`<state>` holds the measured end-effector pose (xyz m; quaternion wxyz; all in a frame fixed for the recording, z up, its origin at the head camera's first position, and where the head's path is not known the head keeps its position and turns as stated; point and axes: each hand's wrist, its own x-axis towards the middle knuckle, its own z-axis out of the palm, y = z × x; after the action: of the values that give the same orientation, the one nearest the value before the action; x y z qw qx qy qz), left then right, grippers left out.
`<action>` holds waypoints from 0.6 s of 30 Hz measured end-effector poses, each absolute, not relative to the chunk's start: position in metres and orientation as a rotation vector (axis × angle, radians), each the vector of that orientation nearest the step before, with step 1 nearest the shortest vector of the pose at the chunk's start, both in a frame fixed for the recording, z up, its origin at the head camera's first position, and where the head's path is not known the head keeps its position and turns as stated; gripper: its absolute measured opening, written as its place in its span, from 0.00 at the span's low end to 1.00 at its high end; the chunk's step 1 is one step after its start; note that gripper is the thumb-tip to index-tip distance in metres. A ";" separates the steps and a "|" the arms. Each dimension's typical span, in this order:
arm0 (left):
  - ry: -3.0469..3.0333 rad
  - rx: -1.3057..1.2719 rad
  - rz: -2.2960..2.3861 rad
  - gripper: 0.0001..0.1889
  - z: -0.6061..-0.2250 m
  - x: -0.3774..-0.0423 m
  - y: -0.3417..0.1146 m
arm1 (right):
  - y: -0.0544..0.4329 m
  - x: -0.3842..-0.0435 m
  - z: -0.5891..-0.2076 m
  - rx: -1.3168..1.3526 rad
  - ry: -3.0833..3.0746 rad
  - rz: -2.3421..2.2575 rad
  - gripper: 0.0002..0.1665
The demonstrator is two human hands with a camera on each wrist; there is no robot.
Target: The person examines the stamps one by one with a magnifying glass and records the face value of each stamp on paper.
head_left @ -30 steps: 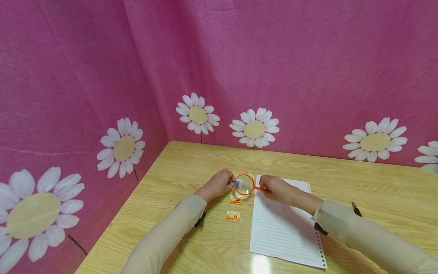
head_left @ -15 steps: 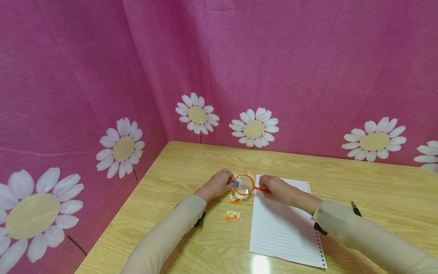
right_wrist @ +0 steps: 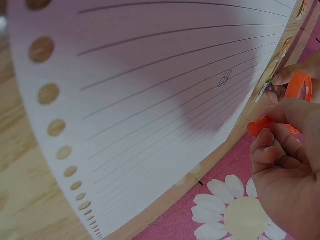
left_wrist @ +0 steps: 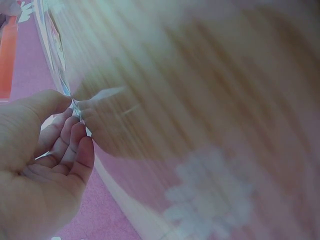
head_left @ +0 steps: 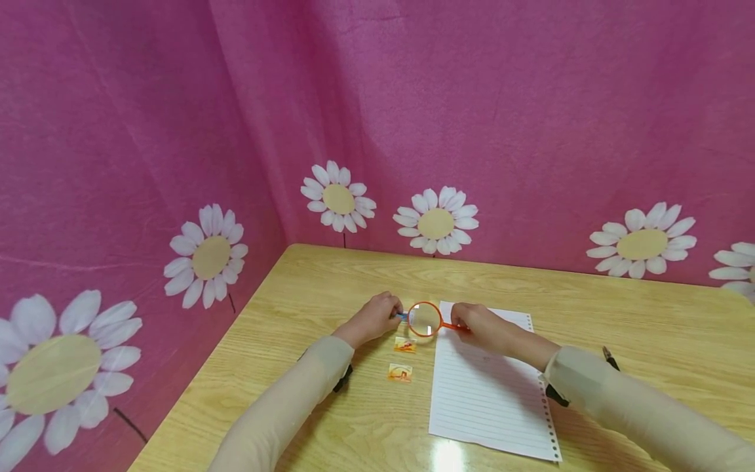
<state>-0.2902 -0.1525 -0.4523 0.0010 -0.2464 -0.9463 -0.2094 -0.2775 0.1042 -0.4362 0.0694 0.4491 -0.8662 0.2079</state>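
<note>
My left hand (head_left: 371, 319) pinches the edge of a small blue stamp (head_left: 404, 316) low over the table, thumb against fingertips. In the left wrist view the pinched thing is thin and nearly edge-on. With my right hand (head_left: 480, 329) I grip an orange magnifying glass (head_left: 425, 319) by its handle; its round lens stands just right of the blue stamp and covers part of it. The handle end (right_wrist: 257, 126) sticks out between thumb and fingers in the right wrist view. Nearer to me lie two yellow-orange stamps, an upper one (head_left: 405, 345) and a lower one (head_left: 400, 373).
A lined sheet of punched paper (head_left: 489, 400) lies under my right hand and forearm, with faint handwriting (right_wrist: 225, 78) on it. Right of it is a black pen (head_left: 611, 358). Behind the wooden table (head_left: 330, 275) hangs a pink curtain (head_left: 501, 131) with daisies.
The magnifying glass has shifted slightly to the right with my right hand. My left hand keeps its hold on the blue stamp. The two yellow-orange stamps lie as before.
</note>
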 end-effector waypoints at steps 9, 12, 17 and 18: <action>-2.996 -0.761 -0.660 0.05 -0.453 -0.291 -0.152 | 0.112 -0.276 -0.438 1.361 -2.551 0.626 0.14; -2.995 -0.759 -0.662 0.05 -0.453 -0.290 -0.152 | 0.114 -0.275 -0.438 1.357 -2.542 0.627 0.14; -3.000 -0.745 -0.691 0.05 -0.450 -0.288 -0.151 | 0.121 -0.273 -0.438 1.320 -2.573 0.614 0.14; -2.997 -0.745 -0.694 0.05 -0.450 -0.288 -0.151 | 0.122 -0.273 -0.438 1.315 -2.581 0.614 0.14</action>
<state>-0.2882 -0.1515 -0.4496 -0.0118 -0.2353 -0.9468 -0.2194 -0.2733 0.1223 -0.4377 0.0903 0.4424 -0.8680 0.2064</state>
